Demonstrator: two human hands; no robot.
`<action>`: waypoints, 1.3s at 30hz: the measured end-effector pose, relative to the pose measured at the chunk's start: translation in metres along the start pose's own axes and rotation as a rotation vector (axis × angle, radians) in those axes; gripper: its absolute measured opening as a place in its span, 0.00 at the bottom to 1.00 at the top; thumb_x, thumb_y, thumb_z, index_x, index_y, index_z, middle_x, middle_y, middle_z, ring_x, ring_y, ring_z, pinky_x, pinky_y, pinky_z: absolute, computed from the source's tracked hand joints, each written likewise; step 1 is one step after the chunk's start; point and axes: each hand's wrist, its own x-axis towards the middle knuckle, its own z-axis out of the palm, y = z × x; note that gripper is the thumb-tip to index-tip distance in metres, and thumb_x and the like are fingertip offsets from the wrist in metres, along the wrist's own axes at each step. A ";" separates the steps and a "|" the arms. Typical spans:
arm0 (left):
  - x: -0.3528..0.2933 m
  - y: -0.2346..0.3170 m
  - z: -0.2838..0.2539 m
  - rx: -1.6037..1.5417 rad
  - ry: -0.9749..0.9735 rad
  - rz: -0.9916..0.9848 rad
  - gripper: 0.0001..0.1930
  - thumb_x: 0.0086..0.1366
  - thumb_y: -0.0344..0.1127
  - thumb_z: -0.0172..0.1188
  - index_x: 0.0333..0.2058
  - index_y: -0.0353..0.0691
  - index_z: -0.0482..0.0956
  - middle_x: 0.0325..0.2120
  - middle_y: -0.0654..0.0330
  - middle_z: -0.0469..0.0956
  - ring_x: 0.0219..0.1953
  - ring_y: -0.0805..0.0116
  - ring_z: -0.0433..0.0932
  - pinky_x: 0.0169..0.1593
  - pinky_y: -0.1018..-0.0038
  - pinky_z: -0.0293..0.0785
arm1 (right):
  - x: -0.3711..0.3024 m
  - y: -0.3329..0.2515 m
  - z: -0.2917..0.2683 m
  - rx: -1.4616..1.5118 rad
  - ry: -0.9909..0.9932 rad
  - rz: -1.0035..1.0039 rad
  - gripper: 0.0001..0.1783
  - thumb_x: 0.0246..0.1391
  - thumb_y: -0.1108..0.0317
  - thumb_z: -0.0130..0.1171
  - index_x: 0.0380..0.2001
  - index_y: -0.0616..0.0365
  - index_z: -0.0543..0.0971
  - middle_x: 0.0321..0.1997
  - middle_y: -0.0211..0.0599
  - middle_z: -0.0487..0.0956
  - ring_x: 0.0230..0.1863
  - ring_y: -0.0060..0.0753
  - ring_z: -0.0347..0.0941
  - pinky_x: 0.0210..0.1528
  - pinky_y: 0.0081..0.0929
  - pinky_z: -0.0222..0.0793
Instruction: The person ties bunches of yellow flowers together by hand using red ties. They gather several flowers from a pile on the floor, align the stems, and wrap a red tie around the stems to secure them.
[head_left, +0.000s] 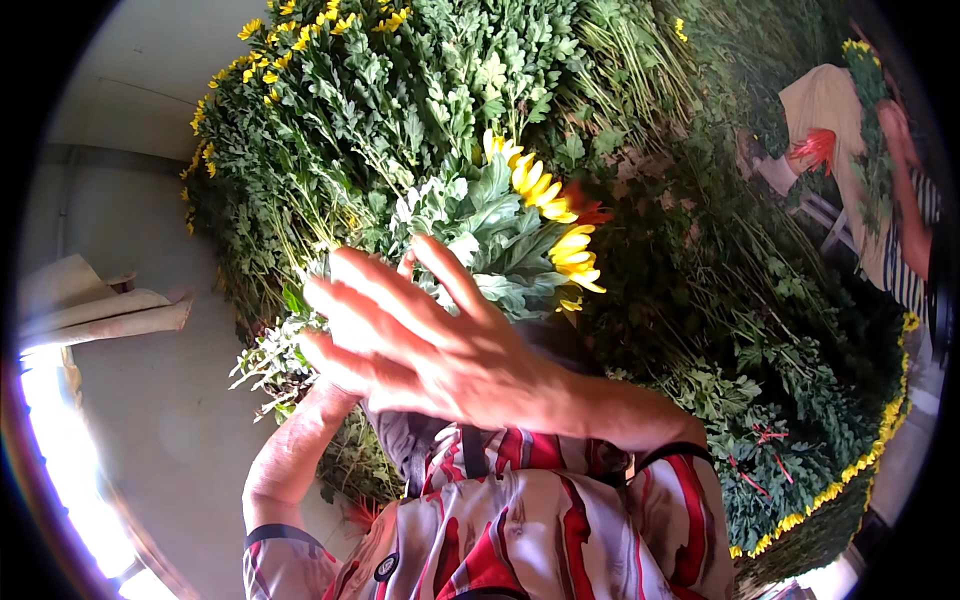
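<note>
A bunch of yellow chrysanthemums (pixel 495 225) lies slantwise in front of my chest, its blooms toward the right and its leafy stems running left beneath my hands. My left hand (pixel 335 375) is mostly covered by the right one; it grips the bunch from below, where a fingertip shows among the leaves. Across the top reaches my right hand (pixel 430 345), its fingers stretched out and apart over the stems, slightly blurred. Cut leaves and stem ends (pixel 275 365) stick out to the left of my hands.
A large heap of yellow-flowered stems (pixel 350 120) rises ahead. More stems (pixel 770 330) are piled at the right, edged with yellow blooms, with red bands (pixel 765 460) on top. Another person (pixel 845 150) sits at the far right holding flowers. Folded sheets (pixel 105 305) lie at left.
</note>
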 end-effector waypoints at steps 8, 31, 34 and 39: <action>0.004 -0.007 0.006 -0.093 0.086 -0.211 0.43 0.50 0.48 0.67 0.61 0.32 0.61 0.57 0.40 0.66 0.59 0.45 0.66 0.61 0.55 0.61 | -0.028 0.033 0.028 -0.157 -0.281 0.029 0.43 0.47 0.39 0.58 0.56 0.64 0.71 0.60 0.45 0.71 0.66 0.45 0.60 0.73 0.53 0.38; -0.058 -0.071 0.010 -0.877 0.088 -0.054 0.31 0.52 0.44 0.70 0.53 0.44 0.70 0.46 0.56 0.75 0.47 0.55 0.73 0.54 0.61 0.68 | -0.101 0.018 0.121 1.362 -0.240 0.643 0.33 0.46 0.47 0.69 0.51 0.57 0.76 0.47 0.37 0.78 0.49 0.33 0.72 0.52 0.31 0.69; -0.059 -0.047 0.013 -0.799 0.121 0.000 0.27 0.53 0.42 0.68 0.52 0.45 0.72 0.45 0.55 0.75 0.48 0.54 0.73 0.55 0.58 0.66 | -0.091 0.018 0.116 1.483 -0.134 0.731 0.33 0.46 0.48 0.69 0.50 0.57 0.76 0.46 0.36 0.78 0.48 0.33 0.72 0.51 0.30 0.70; -0.053 -0.024 0.012 -0.248 0.091 -0.079 0.30 0.55 0.50 0.61 0.54 0.42 0.70 0.51 0.51 0.69 0.59 0.48 0.63 0.64 0.42 0.46 | -0.087 0.031 0.106 1.749 0.057 0.928 0.32 0.46 0.51 0.70 0.50 0.58 0.76 0.46 0.35 0.78 0.48 0.31 0.73 0.51 0.29 0.70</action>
